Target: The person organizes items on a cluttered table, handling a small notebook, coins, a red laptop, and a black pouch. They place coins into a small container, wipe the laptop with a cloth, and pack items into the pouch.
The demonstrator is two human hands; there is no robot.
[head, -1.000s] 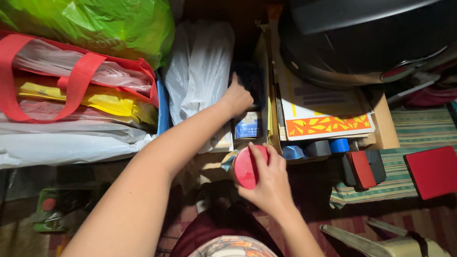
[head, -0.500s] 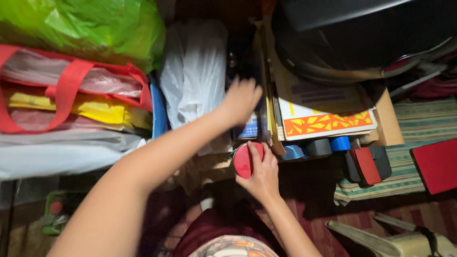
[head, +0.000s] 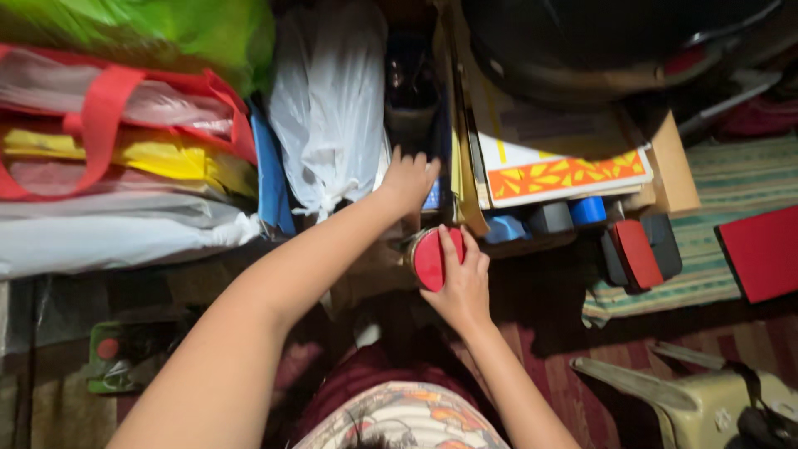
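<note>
The red-lidded round tin (head: 435, 258), near the boxes' front edge, looks rigid, light and smooth, best gripped around its rim. The right hand (head: 460, 287) grasps it; the left hand (head: 407, 179) presses, fingers spread, against a blue box (head: 431, 196) beside the white plastic bag (head: 328, 116).

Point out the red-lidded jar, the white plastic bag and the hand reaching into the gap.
red-lidded jar (head: 432, 258), head view, on the red lid.
white plastic bag (head: 328, 108), head view, mid-body.
left hand (head: 407, 179), head view, back of hand.
</note>
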